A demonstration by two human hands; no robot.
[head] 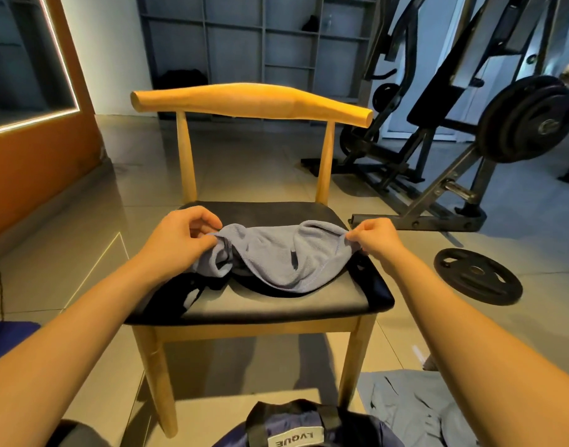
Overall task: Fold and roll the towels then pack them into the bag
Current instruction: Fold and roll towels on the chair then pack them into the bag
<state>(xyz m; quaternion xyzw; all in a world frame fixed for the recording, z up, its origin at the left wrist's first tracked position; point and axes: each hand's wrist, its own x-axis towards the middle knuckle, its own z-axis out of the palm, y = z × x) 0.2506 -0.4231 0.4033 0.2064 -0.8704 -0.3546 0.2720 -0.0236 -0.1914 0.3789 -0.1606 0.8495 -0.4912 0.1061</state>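
A crumpled grey-blue towel (276,253) lies on the black seat of a wooden chair (276,304). My left hand (183,235) pinches the towel's left end between thumb and fingers. My right hand (372,237) pinches its right end. The towel sags between both hands onto the seat, over a dark cloth (177,295). A second grey towel (415,411) lies on the floor at the lower right. The dark blue bag (305,427) with black straps and a white label sits at the bottom edge, just in front of the chair.
A black weight plate (478,275) lies on the tiled floor right of the chair. A weight machine with loaded plates (528,119) stands at the back right. An orange wall (35,156) is at the left, grey shelves behind.
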